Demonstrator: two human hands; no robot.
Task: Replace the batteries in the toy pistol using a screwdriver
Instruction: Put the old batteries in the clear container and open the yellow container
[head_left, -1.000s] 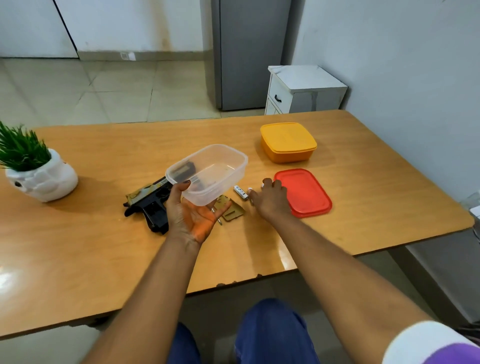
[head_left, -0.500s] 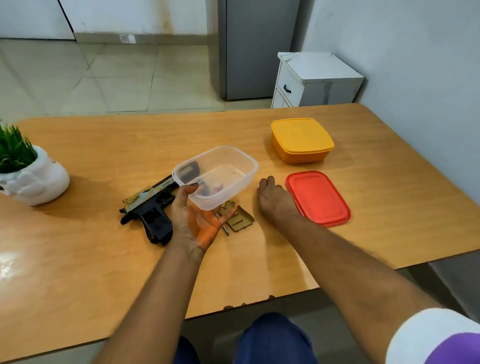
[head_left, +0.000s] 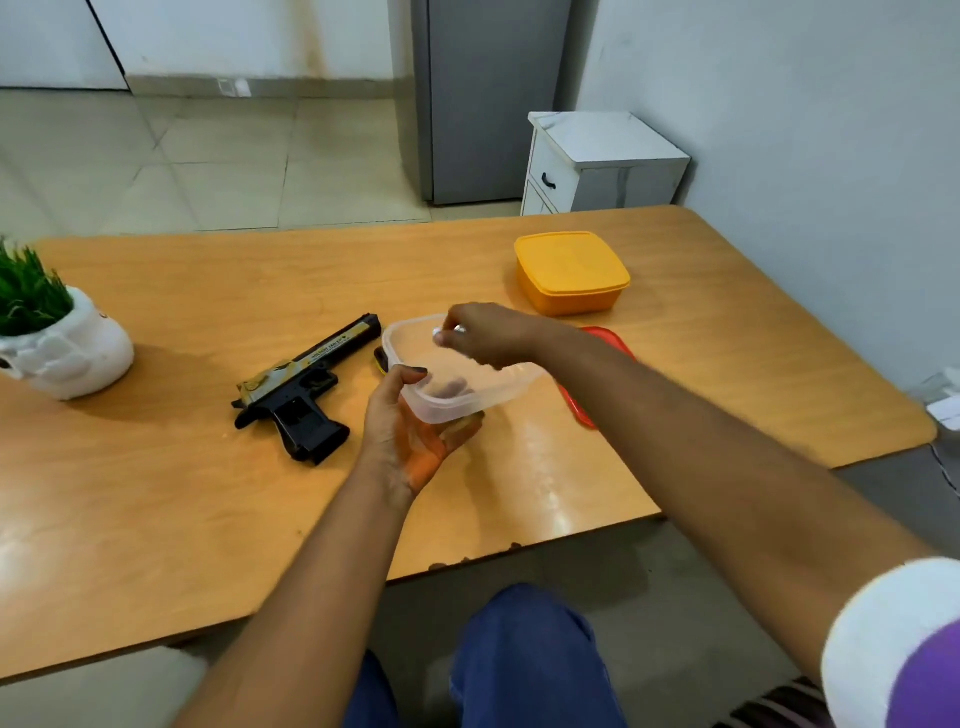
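Old batteries go into the clear box

The right hand (head_left: 488, 335) pinches small shiny batteries (head_left: 448, 329) over the clear box (head_left: 457, 371), which the left hand (head_left: 410, 423) grips. A second ago that hand lay flat on the table (head_left: 156, 493). The toy pistol (head_left: 304, 384) lies near, open. New batteries and the cover screw are still to do, I think.

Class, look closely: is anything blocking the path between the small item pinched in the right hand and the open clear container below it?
Nothing visible does. The right hand pinches the small silvery item directly above the open, lidless clear container, which the left hand holds up.
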